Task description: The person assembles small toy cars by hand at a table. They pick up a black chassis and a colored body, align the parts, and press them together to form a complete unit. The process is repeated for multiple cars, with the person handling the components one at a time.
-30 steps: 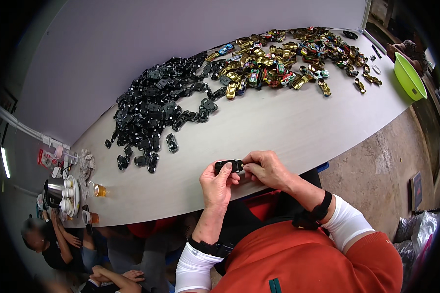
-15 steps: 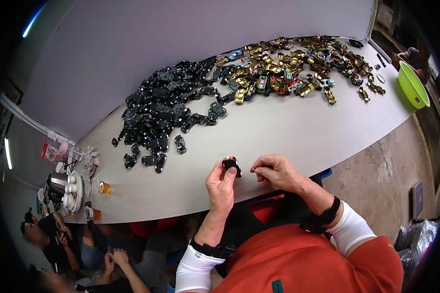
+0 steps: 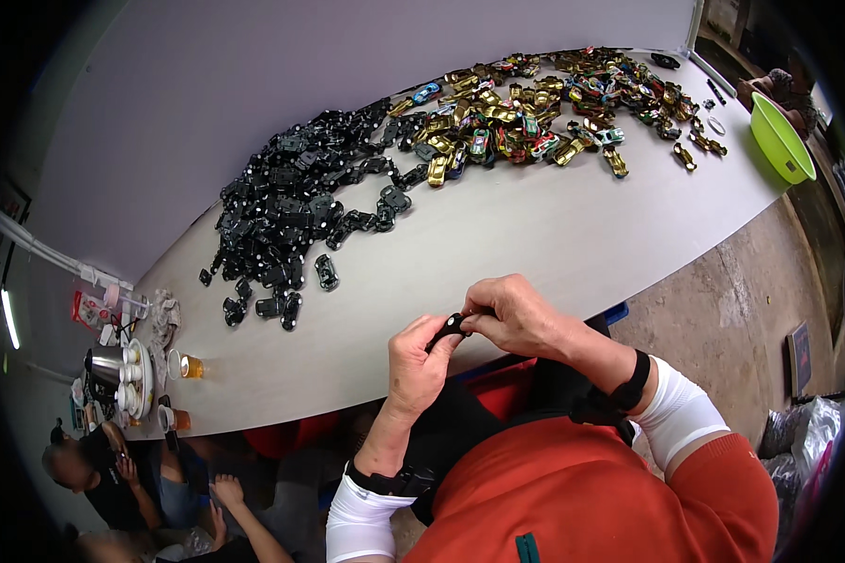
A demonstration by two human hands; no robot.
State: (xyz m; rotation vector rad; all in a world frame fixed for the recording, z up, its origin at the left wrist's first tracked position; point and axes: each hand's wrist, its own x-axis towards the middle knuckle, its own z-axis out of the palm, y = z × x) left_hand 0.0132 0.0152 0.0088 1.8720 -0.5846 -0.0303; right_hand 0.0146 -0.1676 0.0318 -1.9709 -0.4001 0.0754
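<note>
A small toy car [image 3: 453, 324] with a dark underside and pale wheels is held over the near edge of the table. My left hand [image 3: 417, 364] grips one end between thumb and fingers. From the other side, my right hand [image 3: 509, 317] pinches close against its right end, fingers together; anything tiny between those fingertips is hidden. Beyond my hands, black car chassis pieces [image 3: 282, 202] lie heaped at the left. Gold and multicoloured toy car bodies [image 3: 498, 122] form a second heap at the right, touching the first. One lone chassis [image 3: 326, 272] sits nearer to me.
A lime-green basin [image 3: 781, 141] stands at the table's right end. At the left end are a round tray [image 3: 144, 375] with white cups, a metal pot [image 3: 103, 364], and glasses of amber drink [image 3: 190, 366]. People sit at the lower left. A wall [image 3: 207, 94] backs the table [image 3: 422, 263].
My right hand has moved left and met the toy car in my left hand. The car is now turned more level. The whole view has shifted slightly.
</note>
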